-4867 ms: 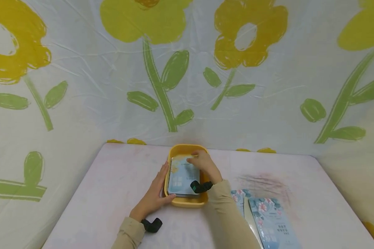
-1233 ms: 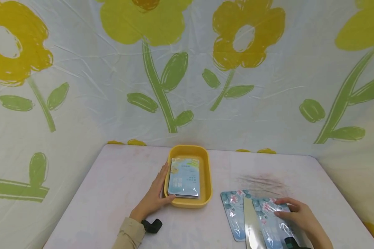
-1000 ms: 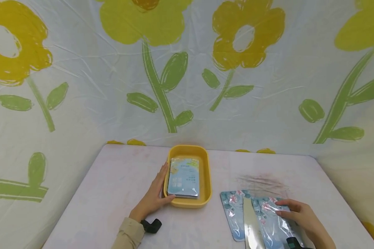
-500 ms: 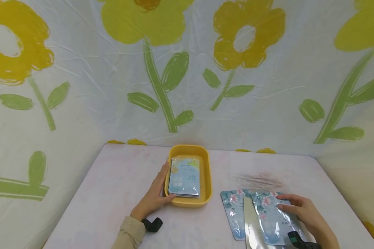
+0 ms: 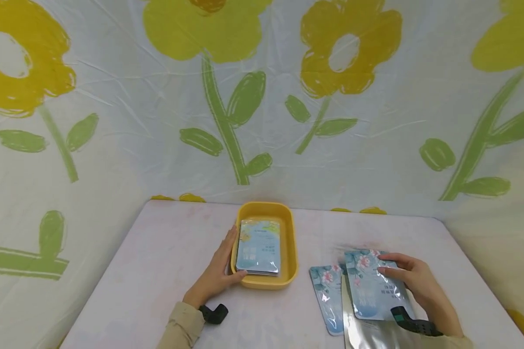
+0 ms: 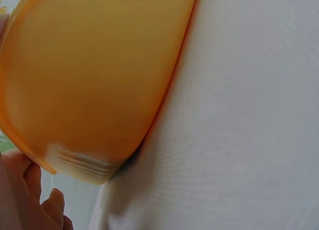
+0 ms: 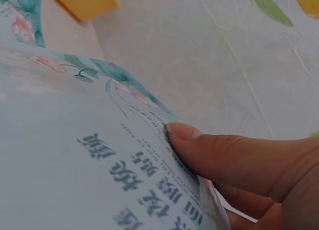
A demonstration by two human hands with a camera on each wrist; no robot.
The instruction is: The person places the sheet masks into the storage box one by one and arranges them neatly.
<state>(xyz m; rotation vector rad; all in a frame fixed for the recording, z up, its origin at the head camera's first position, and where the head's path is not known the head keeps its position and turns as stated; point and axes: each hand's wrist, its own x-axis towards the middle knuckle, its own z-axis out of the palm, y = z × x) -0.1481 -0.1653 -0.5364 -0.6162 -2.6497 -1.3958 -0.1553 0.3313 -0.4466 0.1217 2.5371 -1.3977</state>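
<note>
In the head view my right hand (image 5: 422, 282) pinches the upper right edge of a blue face mask packet (image 5: 371, 295) printed with pink flowers, held up over the pile. The right wrist view shows the thumb (image 7: 219, 152) on the printed front, other fingers behind it. Beneath lie a silver packet (image 5: 358, 334), back side up, and a flowered packet (image 5: 327, 300). My left hand (image 5: 218, 271) rests along the left side of a yellow tray (image 5: 289, 252), its thumb at the near left corner. A stack of blue packets (image 5: 258, 248) lies in the tray's left part.
The tray and the packets are on a pale table (image 5: 166, 252). Behind it hangs a white cloth (image 5: 367, 160) printed with yellow flowers. Dark smudges mark the tabletop behind the held packet.
My right hand has left the tray, gone to the pile on the right and pinched a flowered packet, now raised and moved away from me, baring the silver one. My left hand has stayed at the tray.
</note>
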